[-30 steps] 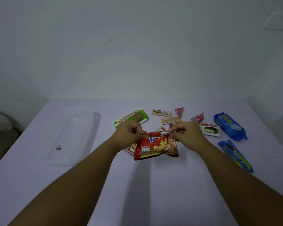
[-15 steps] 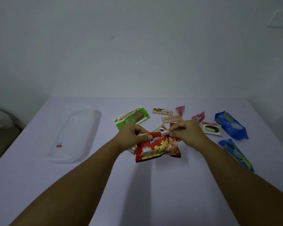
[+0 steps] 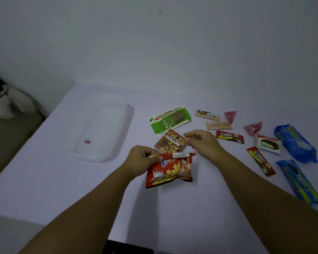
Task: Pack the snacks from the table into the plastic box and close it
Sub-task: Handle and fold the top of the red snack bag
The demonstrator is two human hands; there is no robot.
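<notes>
My left hand (image 3: pixel 143 158) pinches the top seam of a red potato-chip bag (image 3: pixel 170 170), which hangs just above the table. My right hand (image 3: pixel 202 143) has let go of the bag and hovers beside it with fingers loosely curled, holding nothing. A brown snack packet (image 3: pixel 171 142) lies right behind the bag, and a green nut bar (image 3: pixel 170 120) lies farther back. The clear plastic box (image 3: pixel 103 127) sits lid-on at the left of the table. Several small wrapped snacks are spread out to the right.
On the right lie two tan wafer bars (image 3: pixel 207 115), two pink candies (image 3: pixel 252 128), red chocolate bars (image 3: pixel 229 137), a white choco pie (image 3: pixel 268 143) and two blue cookie packs (image 3: pixel 296 143). A small red clip (image 3: pixel 87 141) lies by the box. A white bag (image 3: pixel 2 105) sits beyond the table's left edge.
My right hand released the chip bag's top seam and drew back to the right. The left hand alone holds the bag, now lower and nearer me, uncovering the brown packet.
</notes>
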